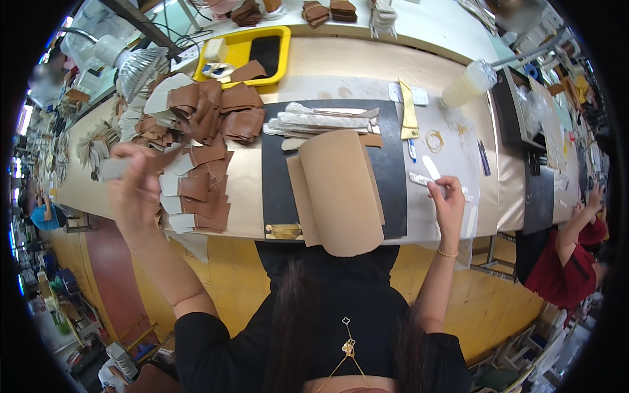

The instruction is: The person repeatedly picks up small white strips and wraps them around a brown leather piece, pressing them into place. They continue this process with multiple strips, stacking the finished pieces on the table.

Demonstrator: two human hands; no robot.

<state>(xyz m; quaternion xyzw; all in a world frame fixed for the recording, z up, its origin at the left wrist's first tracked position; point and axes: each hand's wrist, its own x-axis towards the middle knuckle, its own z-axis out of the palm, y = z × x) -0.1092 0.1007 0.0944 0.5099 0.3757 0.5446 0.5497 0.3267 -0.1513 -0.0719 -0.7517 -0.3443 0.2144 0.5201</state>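
My left hand (135, 193), smeared by motion, is raised over the left side of the table. Its fingers are closed on a leather piece (167, 158), brown at one end and pale at the other. Overlapping brown and white leather pieces (208, 196) lie in a row beside it, with more piles (196, 105) behind. A flat white stick (430, 166) with a pointed tip is pinched in my right hand (448, 200), near a whitish strip (419, 179) on the table. Between my hands, a curved tan board (344, 196) rests on a black mat (394, 196), overhanging the table's front edge.
Pale strips (324, 120) lie on the mat behind the board. A yellow tray (285, 56) stands at the back left, near a lamp (141, 69). At the right are a bottle of cloudy liquid (468, 84), a yellow strip (407, 111) and a dark pen-like tool (483, 157). A co-worker in red (567, 268) sits far right.
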